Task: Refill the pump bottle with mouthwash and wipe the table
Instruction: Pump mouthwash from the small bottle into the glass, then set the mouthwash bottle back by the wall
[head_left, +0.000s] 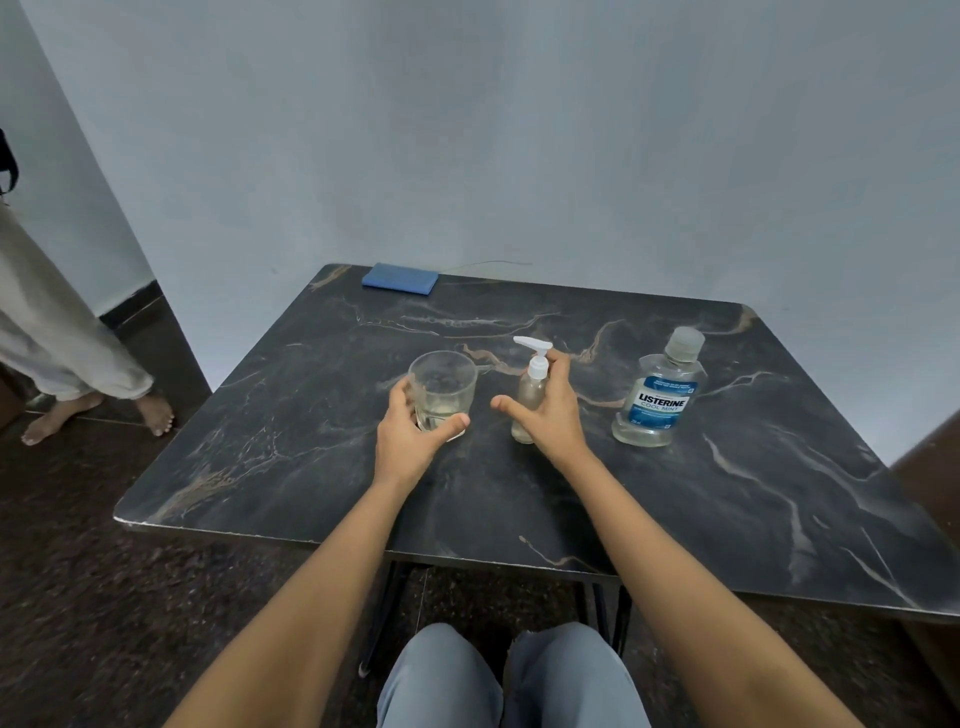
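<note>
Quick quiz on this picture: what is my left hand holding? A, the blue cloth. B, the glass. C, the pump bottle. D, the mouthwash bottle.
B: the left hand is wrapped round the glass, with the thumb across its near side and the fingers round its left side.

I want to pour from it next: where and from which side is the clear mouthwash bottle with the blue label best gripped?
Probably round the blue-labelled body of the clear mouthwash bottle, from its left with the nearby right hand; the left hand holds the clear glass tumbler. The bottle stands upright and capped, its body broad, its neck narrow, so the body should give steadier control.
</note>
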